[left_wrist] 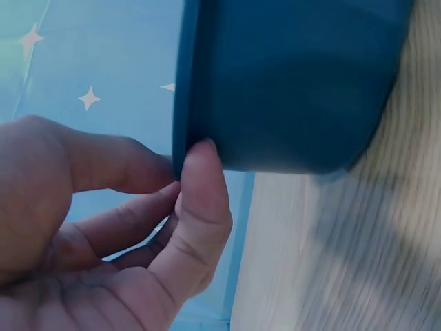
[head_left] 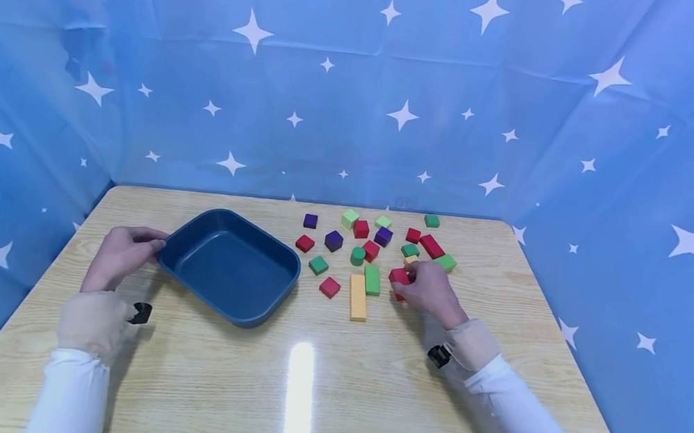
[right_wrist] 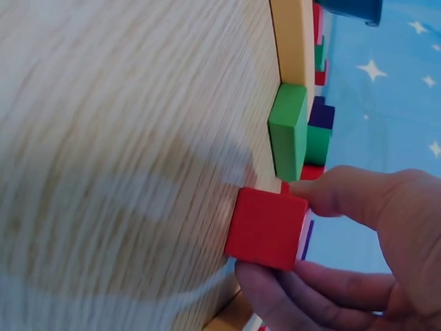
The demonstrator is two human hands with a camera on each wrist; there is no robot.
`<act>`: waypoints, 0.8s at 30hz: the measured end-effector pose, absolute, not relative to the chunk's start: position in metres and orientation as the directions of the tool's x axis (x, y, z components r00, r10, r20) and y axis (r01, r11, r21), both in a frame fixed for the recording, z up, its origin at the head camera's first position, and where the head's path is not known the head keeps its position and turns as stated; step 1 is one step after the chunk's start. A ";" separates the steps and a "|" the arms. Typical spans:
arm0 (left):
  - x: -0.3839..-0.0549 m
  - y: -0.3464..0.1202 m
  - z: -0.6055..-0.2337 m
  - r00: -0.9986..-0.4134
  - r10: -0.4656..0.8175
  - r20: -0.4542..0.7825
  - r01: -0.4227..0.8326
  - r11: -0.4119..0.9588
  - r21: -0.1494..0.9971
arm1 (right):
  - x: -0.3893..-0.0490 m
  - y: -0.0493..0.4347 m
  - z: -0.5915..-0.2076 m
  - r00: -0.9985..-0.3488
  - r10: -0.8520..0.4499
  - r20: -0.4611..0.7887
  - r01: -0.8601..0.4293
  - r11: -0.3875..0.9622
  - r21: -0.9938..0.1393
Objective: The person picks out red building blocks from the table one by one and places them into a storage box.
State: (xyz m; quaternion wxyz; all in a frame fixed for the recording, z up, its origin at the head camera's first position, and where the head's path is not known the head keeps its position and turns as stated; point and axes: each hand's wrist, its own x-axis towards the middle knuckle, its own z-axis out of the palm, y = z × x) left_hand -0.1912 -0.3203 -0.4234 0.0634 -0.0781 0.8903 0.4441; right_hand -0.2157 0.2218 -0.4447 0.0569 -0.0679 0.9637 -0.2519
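At the left, my left hand (head_left: 120, 256) pinches the rim of a dark blue rectangular tub (head_left: 225, 271). In the left wrist view its thumb and fingers meet at the corner of the tub's rim (left_wrist: 185, 89). My right hand (head_left: 432, 296) holds a red block (right_wrist: 267, 227) between thumb and fingers, at the right edge of the scattered blocks. That block is close to the tabletop. Beside it stand a green rectangular block (head_left: 372, 279) and a long light-orange block (head_left: 358, 298). Near the right fingertips a small orange block (head_left: 410, 259) is partly hidden.
Several red, green and purple blocks lie behind and left of the right hand, among them a green cylinder (head_left: 358, 256), a purple block (head_left: 333, 241) and a long red block (head_left: 432, 245). A starry blue curtain (head_left: 354, 140) surrounds the wooden table (head_left: 211, 385).
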 end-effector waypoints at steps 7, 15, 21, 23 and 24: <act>-0.190 -0.317 -0.426 -0.976 -0.110 -0.190 -0.219 0.545 0.809 | -0.217 0.221 -0.444 -0.986 -0.128 -0.111 -0.055 0.859 -0.509; -0.191 -0.313 -0.428 -0.976 -0.109 -0.190 -0.219 0.526 0.822 | -0.216 0.226 -0.442 -0.983 -0.138 -0.122 -0.058 0.861 -0.506; -0.190 -0.316 -0.429 -0.974 -0.111 -0.197 -0.226 0.523 0.822 | -0.216 0.226 -0.430 -0.982 -0.161 -0.101 -0.084 0.844 -0.529; -0.190 -0.316 -0.428 -0.974 -0.113 -0.196 -0.226 0.521 0.823 | -0.218 0.225 -0.425 -0.983 -0.168 -0.076 -0.105 0.846 -0.523; -0.190 -0.316 -0.428 -0.974 -0.113 -0.196 -0.226 0.520 0.823 | -0.220 0.225 -0.423 -0.983 -0.173 -0.064 -0.115 0.847 -0.519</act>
